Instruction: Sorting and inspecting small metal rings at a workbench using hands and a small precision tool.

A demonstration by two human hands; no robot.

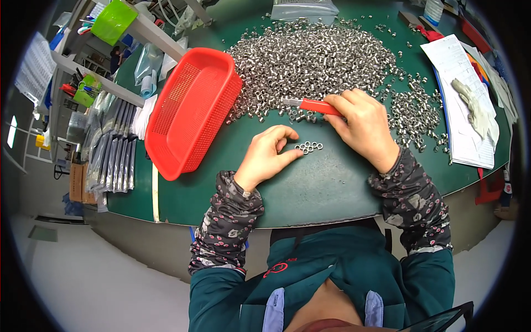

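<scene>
My right hand [362, 124] is closed around a red utility knife [317, 106], its pale blade end pointing left over the near edge of a heap of metal bushings [315, 61]. My left hand [265, 155] rests on the green table, its thumb and forefinger apart and other fingers curled. Beside those two fingertips stands a small cluster of bushings [310, 147], ends up and packed together in rows. The thumb tip is at the cluster's left end; whether it touches is hard to tell.
A red perforated basket [193, 110] stands tilted left of the heap. Right of it lie a smaller bushing pile [415, 113] and a clipboard with papers [462, 99], a pale glove [470, 105] on top. Bagged dark parts [118, 144] lie at the left, and a clear bag [304, 9] behind.
</scene>
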